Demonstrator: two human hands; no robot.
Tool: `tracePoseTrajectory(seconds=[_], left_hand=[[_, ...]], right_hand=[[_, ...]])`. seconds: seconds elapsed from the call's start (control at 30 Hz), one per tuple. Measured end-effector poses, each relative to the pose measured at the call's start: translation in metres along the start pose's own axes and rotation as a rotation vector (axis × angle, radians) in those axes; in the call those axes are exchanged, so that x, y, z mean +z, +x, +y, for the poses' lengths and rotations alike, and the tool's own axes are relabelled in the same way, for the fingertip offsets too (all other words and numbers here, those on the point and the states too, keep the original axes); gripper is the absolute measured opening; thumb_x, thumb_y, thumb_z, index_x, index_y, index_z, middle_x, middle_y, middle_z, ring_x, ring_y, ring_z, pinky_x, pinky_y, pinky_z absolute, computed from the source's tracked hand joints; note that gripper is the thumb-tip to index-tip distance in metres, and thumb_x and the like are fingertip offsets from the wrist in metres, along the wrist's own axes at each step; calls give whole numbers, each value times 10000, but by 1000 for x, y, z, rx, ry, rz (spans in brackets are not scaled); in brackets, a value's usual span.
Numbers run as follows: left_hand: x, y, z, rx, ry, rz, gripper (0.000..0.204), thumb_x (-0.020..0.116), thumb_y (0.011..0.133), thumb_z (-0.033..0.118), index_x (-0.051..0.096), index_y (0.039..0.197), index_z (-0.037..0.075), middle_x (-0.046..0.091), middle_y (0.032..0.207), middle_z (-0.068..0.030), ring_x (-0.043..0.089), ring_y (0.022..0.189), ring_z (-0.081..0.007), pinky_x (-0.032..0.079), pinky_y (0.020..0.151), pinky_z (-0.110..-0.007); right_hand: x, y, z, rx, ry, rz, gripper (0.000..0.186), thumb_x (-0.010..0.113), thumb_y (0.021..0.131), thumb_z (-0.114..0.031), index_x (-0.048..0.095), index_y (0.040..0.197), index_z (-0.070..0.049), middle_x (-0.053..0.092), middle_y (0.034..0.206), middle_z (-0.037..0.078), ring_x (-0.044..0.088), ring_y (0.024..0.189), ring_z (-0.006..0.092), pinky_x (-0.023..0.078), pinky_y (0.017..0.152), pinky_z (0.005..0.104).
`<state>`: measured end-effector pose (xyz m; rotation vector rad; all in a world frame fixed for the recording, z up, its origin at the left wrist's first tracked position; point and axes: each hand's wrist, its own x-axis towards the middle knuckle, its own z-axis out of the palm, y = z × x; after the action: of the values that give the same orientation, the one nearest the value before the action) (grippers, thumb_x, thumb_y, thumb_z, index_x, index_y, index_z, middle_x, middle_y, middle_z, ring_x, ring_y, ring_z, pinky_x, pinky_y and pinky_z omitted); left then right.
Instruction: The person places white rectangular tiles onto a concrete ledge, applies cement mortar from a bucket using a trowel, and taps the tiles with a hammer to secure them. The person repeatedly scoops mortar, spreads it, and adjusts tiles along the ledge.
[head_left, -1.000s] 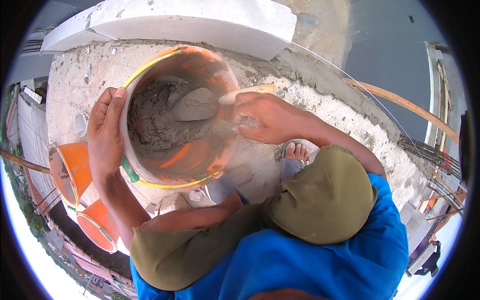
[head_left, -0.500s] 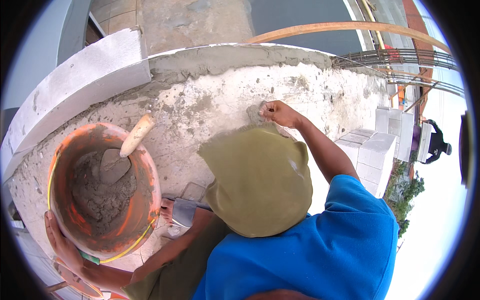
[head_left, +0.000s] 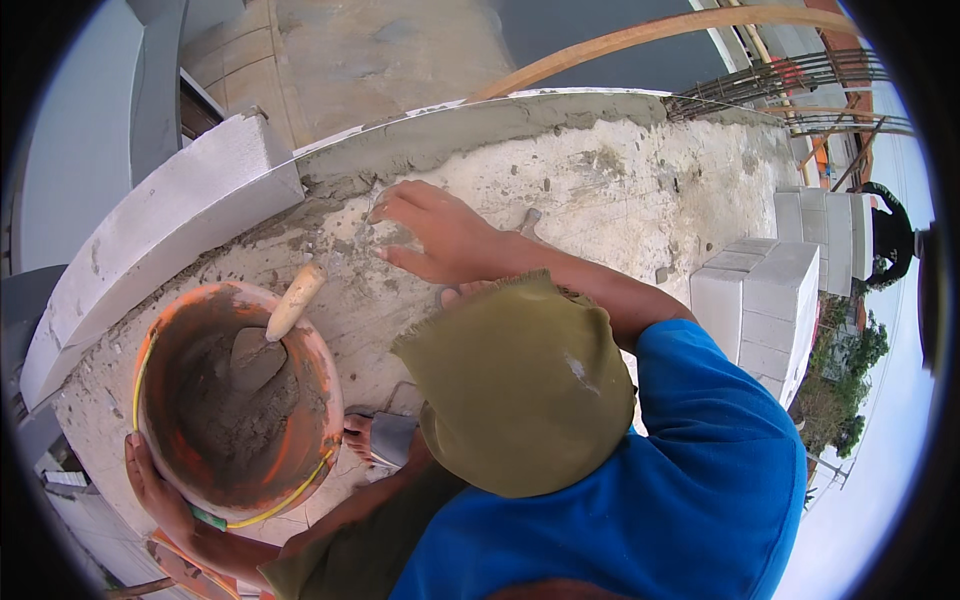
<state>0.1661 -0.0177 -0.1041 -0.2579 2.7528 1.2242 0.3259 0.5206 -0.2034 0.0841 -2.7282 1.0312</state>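
My left hand (head_left: 158,488) lies with its fingers stretched along the outer wall of an orange bucket (head_left: 327,372), at the lower left. Inside the bucket is wet grey mortar (head_left: 235,420). A trowel stands in it, its grey blade (head_left: 257,360) partly sunk and its wooden handle (head_left: 296,300) leaning over the rim. My right hand (head_left: 435,235) reaches out above the pale, mortar-spotted surface, fingers apart and nothing in them. Behind its wrist a small grey piece (head_left: 530,218) shows; I cannot tell what it is. My knee in olive cloth (head_left: 520,390) hides the ground below.
A white block (head_left: 165,235) stands at the left, beside a strip of grey mortar (head_left: 420,130) along the far edge. A taut string runs there. Stacked pale blocks (head_left: 750,310) are at the right, steel bars (head_left: 770,82) and a wooden beam (head_left: 660,35) beyond. Another person (head_left: 888,235) is farther right.
My right hand has moved left, from pinched fingers over a small grey patch to spread fingers. My left hand stays at the bucket. The whole view has shifted slightly.
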Motion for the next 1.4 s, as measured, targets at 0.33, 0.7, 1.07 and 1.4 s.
tracePoseTrajectory(seconds=[0.33,0.7,1.07,1.4], left_hand=[[49,-40,84,26,-210,-87,318,536,1169,280,695,1106,12,668,950,4,556,861,-56,464,795,-228],[49,-49,88,-11,-296,-168,364,566,1143,316,650,946,23,580,781,28,476,747,-64,438,695,-274],[54,-41,81,18,-289,-206,311,563,1150,287,685,1018,33,661,851,44,537,749,-7,457,690,-205],[49,-38,74,2,-313,-109,285,601,1133,275,724,1071,26,689,896,37,566,774,-14,468,704,-201]], right_hand=[[101,71,-71,-415,-284,-954,475,643,1020,-309,567,1408,-45,693,1073,216,764,859,412,604,769,548],[46,99,-108,-555,-614,-760,586,647,976,-170,508,1543,-116,649,1038,111,719,847,329,591,687,469],[66,73,-112,-897,-808,-620,544,692,922,-207,606,1450,-114,608,1114,52,616,891,207,529,645,345],[60,63,-110,-814,-552,-782,525,678,895,-135,661,1417,-90,595,1047,40,643,866,204,592,628,334]])
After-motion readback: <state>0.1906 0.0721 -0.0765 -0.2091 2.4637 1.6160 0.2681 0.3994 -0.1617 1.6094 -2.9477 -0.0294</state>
